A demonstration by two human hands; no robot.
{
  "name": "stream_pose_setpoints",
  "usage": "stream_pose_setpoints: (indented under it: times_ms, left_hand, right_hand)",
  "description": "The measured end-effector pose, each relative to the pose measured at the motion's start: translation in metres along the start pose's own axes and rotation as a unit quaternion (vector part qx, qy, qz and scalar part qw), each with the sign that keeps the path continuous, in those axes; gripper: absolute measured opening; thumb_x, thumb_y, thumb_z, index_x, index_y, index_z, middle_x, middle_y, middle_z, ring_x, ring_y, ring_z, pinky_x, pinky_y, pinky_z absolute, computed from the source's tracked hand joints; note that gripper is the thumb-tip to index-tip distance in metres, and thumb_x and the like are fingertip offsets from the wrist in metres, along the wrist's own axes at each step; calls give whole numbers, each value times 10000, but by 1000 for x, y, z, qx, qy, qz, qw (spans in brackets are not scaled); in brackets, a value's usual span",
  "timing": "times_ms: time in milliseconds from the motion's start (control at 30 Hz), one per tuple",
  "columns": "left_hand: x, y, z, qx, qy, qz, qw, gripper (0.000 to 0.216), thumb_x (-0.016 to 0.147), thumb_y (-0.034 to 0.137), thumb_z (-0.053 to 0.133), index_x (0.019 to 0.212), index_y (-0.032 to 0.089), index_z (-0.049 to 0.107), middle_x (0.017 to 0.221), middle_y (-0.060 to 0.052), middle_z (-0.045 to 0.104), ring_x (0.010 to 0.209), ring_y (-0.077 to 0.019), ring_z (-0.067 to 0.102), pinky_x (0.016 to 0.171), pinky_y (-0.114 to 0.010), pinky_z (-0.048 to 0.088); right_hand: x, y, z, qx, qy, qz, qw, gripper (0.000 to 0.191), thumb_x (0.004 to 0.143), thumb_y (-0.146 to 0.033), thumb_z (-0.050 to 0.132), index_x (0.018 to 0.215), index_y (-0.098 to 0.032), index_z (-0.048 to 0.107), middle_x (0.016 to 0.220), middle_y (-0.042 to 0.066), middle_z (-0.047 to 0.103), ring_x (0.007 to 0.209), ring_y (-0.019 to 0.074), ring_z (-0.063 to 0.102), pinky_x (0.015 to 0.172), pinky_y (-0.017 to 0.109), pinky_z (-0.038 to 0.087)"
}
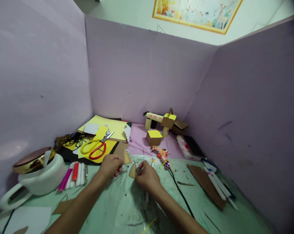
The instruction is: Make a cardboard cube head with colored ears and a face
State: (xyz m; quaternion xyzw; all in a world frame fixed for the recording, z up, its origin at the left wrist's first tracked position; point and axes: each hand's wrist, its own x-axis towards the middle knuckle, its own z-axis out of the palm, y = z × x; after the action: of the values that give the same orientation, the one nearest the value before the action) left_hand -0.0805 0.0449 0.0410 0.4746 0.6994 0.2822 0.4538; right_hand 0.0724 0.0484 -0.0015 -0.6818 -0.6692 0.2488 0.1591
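Observation:
My left hand [109,166] is closed, pinching a small tan triangular paper piece [126,157] that sticks up to its right. My right hand [147,177] is closed on a second small yellow-tan paper piece [132,171] and also holds a thin white stick [152,162] pointing up. The two hands are close together, low over the green table surface [205,208], with the two pieces a few centimetres apart.
Scissors with yellow and red handles [96,147] lie on yellow paper [112,125] at the left. A white pot with a gold lid [34,175] and markers [73,174] sit nearer left. A cardboard animal model [161,121], a yellow-topped box [154,137], brown card [205,185] and pens [217,182] lie right.

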Motion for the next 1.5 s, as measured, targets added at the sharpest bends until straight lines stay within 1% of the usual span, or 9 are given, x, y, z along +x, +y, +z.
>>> stream_pose_setpoints:
  times_ms: [167,333,467,700,867,1067,1233,1400,1500]
  left_hand:
    - [5,-5,-2,-8,-7,8,1000,239,906,326,520,794,123,577,601,58,519,400,-41,405,370,-167,345]
    - [9,-9,-6,-34,-27,21,999,270,892,300,539,683,130,546,504,86,467,344,-33,354,332,-160,281]
    - [8,-8,-10,-79,-52,38,995,202,731,227,607,571,155,507,378,88,454,292,-42,349,310,-164,204]
    - [9,-7,-16,-121,-46,50,990,155,513,298,598,550,166,526,352,69,476,276,-53,357,298,-166,197]
    - [10,-8,-18,-126,-52,44,990,150,513,282,612,558,152,553,362,69,474,297,-47,363,316,-159,216]
    - [11,-6,-22,-122,-64,21,990,120,520,249,624,557,153,564,375,59,491,312,-58,368,322,-169,227]
    - [17,-11,-28,-108,-44,21,993,57,548,210,583,542,155,572,376,56,491,315,-63,373,331,-177,237]
    - [22,-14,-34,-86,-22,18,996,96,556,175,574,466,167,540,354,42,473,306,-72,369,326,-193,205]
    - [22,-14,-35,-78,-22,16,997,115,554,166,573,447,173,532,349,38,465,300,-73,369,325,-198,198]
  right_hand:
    - [-1,2,-2,-3,-10,-11,1000,325,667,-146,596,979,-204,524,835,35,702,765,196,655,549,235,327]
    - [-5,-7,-4,-18,-1,-27,999,443,656,-178,617,1089,-198,530,853,55,722,826,252,669,563,268,326]
    - [-9,-10,-1,-29,10,-43,999,441,666,-155,603,1100,-213,547,920,66,724,861,272,669,577,284,327]
    - [0,-6,0,-4,-5,-26,1000,488,650,-50,559,1115,-197,564,829,38,739,836,250,674,569,269,344]
    - [12,2,2,41,-39,-20,998,393,675,-56,550,1032,-187,647,817,36,728,771,187,666,581,230,390]
    - [27,4,1,77,-69,-19,994,188,742,-154,541,816,-155,714,599,30,675,560,155,629,513,221,402]
    - [40,-6,-7,76,-97,-9,992,178,733,-217,564,660,-150,713,474,23,618,431,139,576,449,223,378]
    - [51,-18,-9,59,-98,21,993,184,703,-274,671,587,-131,667,501,50,609,559,194,615,494,261,399]
    - [55,-22,-5,83,-116,50,988,135,758,-244,686,726,-117,653,691,43,649,663,172,619,567,270,459]
